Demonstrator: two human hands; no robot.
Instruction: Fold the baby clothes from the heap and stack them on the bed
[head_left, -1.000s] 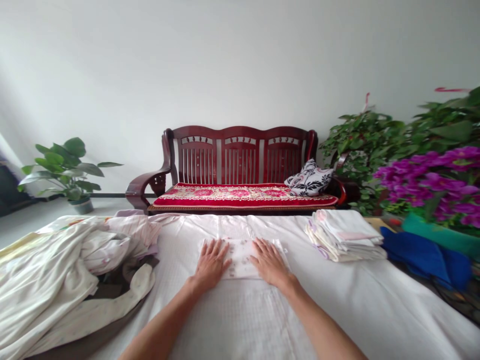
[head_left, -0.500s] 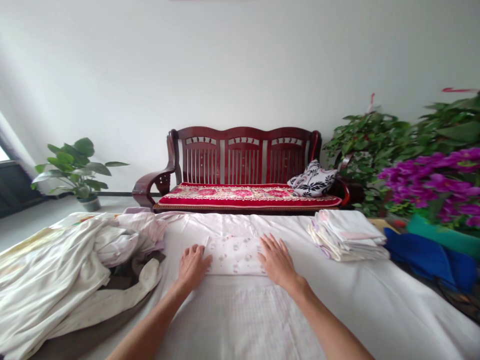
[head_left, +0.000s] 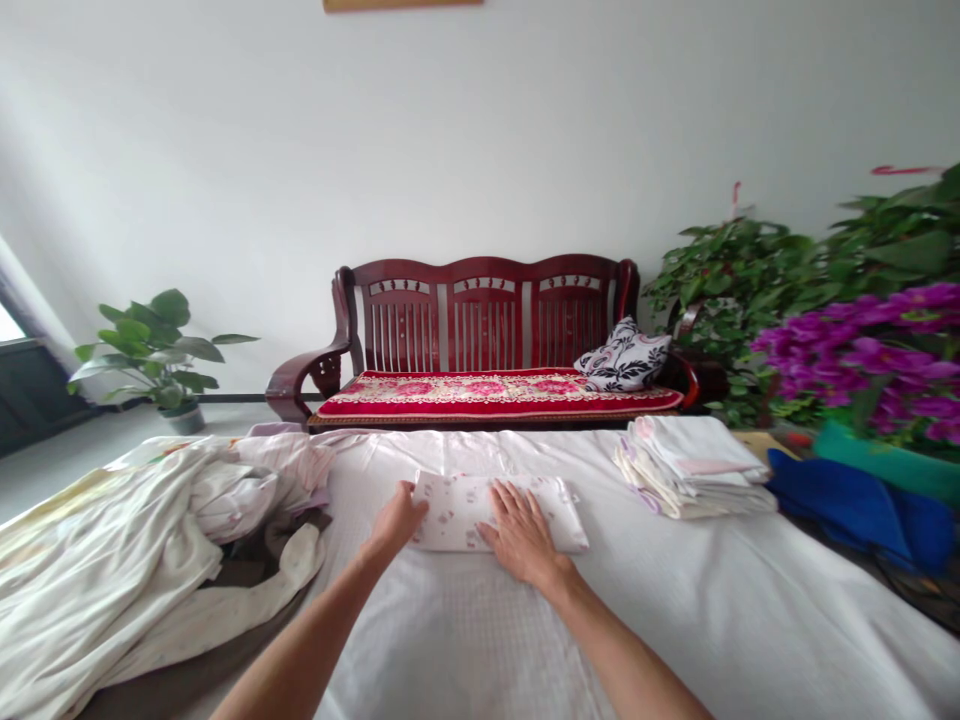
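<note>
A folded white cloth [head_left: 450, 505] with a small pinkish-grey print lies as a flat oblong in the middle of the covered table. At its left end, my left hand [head_left: 401, 515] is closed with the fingers curled on the edge. My right hand [head_left: 519, 528] rests palm down near the middle of the cloth, fingers stretched out and slightly apart. Whether the cloth is a garment cannot be told from its folded shape.
Loose white and pale clothes [head_left: 150, 560] lie heaped at the left. A neat stack of folded cloths [head_left: 694, 470] stands at the right, beside blue fabric [head_left: 855, 510] and purple flowers [head_left: 870, 360]. Beyond the white-covered table [head_left: 675, 600] is a wooden bench [head_left: 484, 310].
My right hand has slid left from the cloth's right end to its middle, uncovering that end. My left hand has gone from lying flat to curling on the left edge. The view has tilted slightly.
</note>
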